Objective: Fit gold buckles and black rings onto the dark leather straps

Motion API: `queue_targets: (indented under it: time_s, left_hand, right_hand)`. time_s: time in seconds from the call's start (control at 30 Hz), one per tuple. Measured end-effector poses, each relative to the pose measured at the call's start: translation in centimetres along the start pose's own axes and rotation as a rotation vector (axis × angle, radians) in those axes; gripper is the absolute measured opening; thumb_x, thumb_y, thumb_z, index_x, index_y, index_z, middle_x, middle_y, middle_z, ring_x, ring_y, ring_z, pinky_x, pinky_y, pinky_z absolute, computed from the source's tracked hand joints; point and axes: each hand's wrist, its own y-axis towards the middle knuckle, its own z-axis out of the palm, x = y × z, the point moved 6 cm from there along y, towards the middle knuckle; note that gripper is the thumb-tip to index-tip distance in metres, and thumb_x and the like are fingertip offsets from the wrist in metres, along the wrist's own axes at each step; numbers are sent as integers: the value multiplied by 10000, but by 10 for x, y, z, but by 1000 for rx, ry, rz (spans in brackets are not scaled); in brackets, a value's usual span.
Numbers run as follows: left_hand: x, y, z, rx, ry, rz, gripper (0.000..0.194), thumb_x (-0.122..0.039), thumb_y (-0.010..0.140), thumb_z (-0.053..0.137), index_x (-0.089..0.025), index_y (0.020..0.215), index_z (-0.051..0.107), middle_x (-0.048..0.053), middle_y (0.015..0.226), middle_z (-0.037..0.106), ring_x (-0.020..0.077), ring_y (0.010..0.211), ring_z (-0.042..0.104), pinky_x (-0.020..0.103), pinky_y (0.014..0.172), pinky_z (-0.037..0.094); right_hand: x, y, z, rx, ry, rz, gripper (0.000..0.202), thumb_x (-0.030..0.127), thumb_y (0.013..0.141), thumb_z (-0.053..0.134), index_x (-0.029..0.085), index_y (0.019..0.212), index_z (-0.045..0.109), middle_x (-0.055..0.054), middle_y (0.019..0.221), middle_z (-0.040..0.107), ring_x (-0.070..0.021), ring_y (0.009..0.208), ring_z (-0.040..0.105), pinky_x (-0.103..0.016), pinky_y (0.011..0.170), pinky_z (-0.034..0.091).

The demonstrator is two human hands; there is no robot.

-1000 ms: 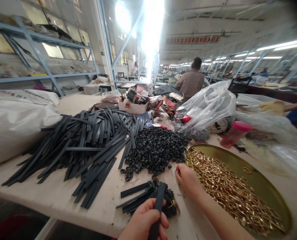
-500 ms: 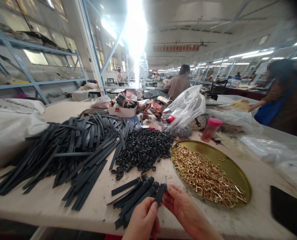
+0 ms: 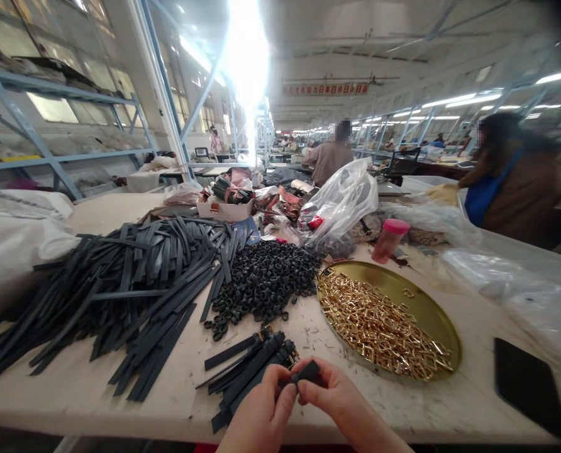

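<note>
Close to the table's front edge, my left hand (image 3: 266,406) and my right hand (image 3: 330,387) meet, both with fingers closed on one dark strap (image 3: 307,371). The strap's flat end sticks up between the fingers; the rest of it is covered by my hands. Just left of them lies a bundle of dark straps (image 3: 247,371) fitted with loops and gold buckles at their upper ends. Behind that is a heap of small black loops (image 3: 266,280). To the right stands a round golden tray (image 3: 434,308) with many gold buckles (image 3: 379,321) in it.
A large pile of loose dark strips (image 3: 143,277) covers the left side. Behind the loops are a clear plastic bag (image 3: 346,195), a box of scraps (image 3: 224,209) and a pink-lidded jar (image 3: 388,241). A black flat pad (image 3: 528,384) lies right. A person (image 3: 511,170) stands beyond.
My hands have come closer together, and the strap's end now points up to the right. The whole view has shifted slightly, moving the table's things left.
</note>
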Motion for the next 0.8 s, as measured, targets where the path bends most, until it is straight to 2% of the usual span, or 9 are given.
queue_targets:
  time_s: [0.1, 0.17, 0.23, 0.27, 0.37, 0.47, 0.6, 0.7, 0.8]
  left_hand:
    - [6, 8, 5, -26, -156, -22, 351, -431, 799, 425, -171, 1020, 510, -49, 533, 451, 147, 584, 472, 207, 536, 329]
    - [10, 15, 7, -1, -241, -56, 358, -459, 784, 447, -176, 989, 528, -71, 474, 382, 133, 523, 437, 200, 497, 313]
    - [13, 21, 8, 21, -309, -98, 325, -468, 770, 467, -179, 893, 550, -82, 447, 339, 113, 476, 402, 192, 467, 295]
    - [14, 23, 8, 27, -337, -116, 309, -469, 762, 479, -181, 849, 550, -87, 441, 322, 102, 458, 384, 188, 453, 282]
    - [18, 30, 11, 51, -416, -148, 294, -480, 741, 511, -187, 765, 524, -102, 430, 272, 74, 409, 318, 182, 416, 227]
    - [21, 35, 18, 75, -481, -160, 303, -494, 738, 504, -192, 739, 490, -120, 414, 230, 57, 367, 243, 188, 392, 165]
    - [22, 37, 25, 91, -542, -159, 306, -500, 734, 485, -202, 687, 432, -138, 385, 224, 43, 335, 195, 186, 384, 136]
    - [25, 35, 27, 73, -526, -185, 307, -498, 736, 483, -205, 673, 417, -131, 362, 291, 38, 318, 210, 182, 370, 127]
    - [23, 33, 25, 24, -528, -177, 308, -501, 743, 478, -197, 724, 435, -116, 401, 376, 29, 304, 208, 176, 341, 122]
  right_hand:
    - [5, 2, 0, 5, -80, -74, 287, 400, 684, 663, 182, 845, 571, 20, 726, 603, -137, 680, 563, -247, 631, 428]
    - [15, 8, -13, -12, -318, -131, 257, 391, 765, 571, 182, 913, 548, -6, 781, 631, -156, 716, 589, -255, 628, 453]
    - [30, 20, -40, -124, -753, -170, 210, 318, 845, 454, 170, 973, 529, -27, 787, 645, -156, 702, 601, -250, 606, 462]
    - [40, 27, -58, -252, -1064, -184, 196, 269, 866, 407, 170, 982, 529, -27, 774, 643, -149, 685, 602, -246, 610, 460]
    - [56, 58, -102, -344, -1292, -179, 166, 124, 807, 431, 146, 834, 593, -114, 900, 624, -226, 835, 581, -337, 741, 417]
    - [54, 89, -123, -293, -1392, -156, 189, 56, 741, 462, 150, 641, 592, -126, 794, 633, -248, 807, 580, -339, 732, 393]
    - [50, 107, -129, -268, -1394, -141, 205, 10, 685, 485, 159, 563, 555, -107, 715, 634, -226, 780, 583, -305, 728, 380]
    - [58, 99, -126, -312, -1303, -144, 179, 29, 704, 473, 158, 606, 549, -98, 721, 628, -217, 772, 574, -308, 721, 383]
    - [66, 73, -105, -338, -1151, -141, 129, 146, 791, 435, 157, 718, 541, -61, 700, 614, -177, 676, 566, -277, 629, 414]
